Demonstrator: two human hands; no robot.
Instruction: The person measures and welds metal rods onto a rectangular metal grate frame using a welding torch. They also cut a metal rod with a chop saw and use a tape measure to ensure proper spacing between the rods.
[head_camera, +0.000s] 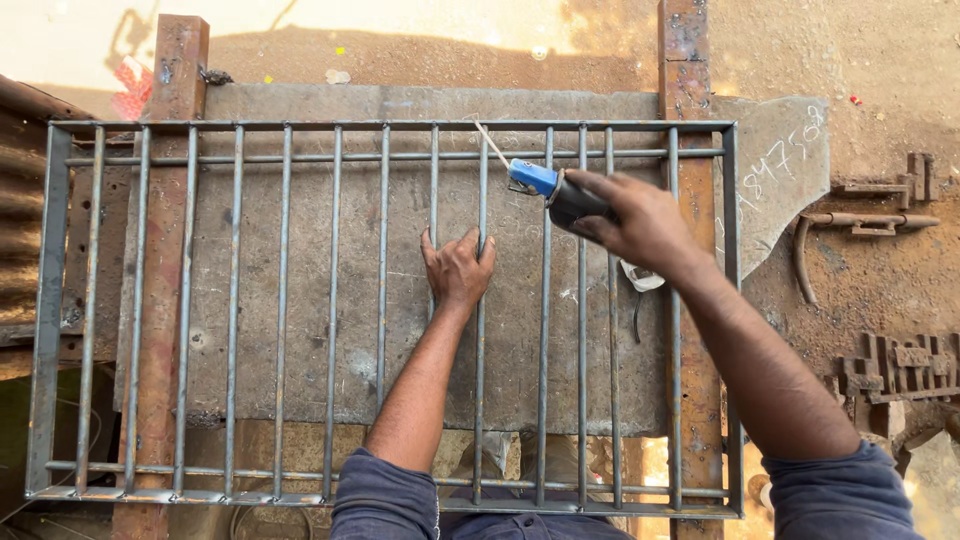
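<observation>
Two hands over a steel grille (283, 300): left hand (457, 268) flat, spread on bars; right hand (640, 222) gripping electrode holder (548, 186) (rusty clamps (868, 215) well aside)

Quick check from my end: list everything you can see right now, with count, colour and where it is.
Metal grille: one, grey bars, flat across the work surface.
Steel plate: one, grey, under the grille.
Rusty beams: two, brown, upright in frame, left and right beneath the grille.
Electrode holder: one, blue and black, with a thin rod, over the grille's upper middle.
Scrap iron pieces: several, rusty, on the ground at right.
Corrugated sheet: one, rusty, far left.
Left hand: flat on the bars, centre.
Right hand: gripping the electrode holder.
</observation>
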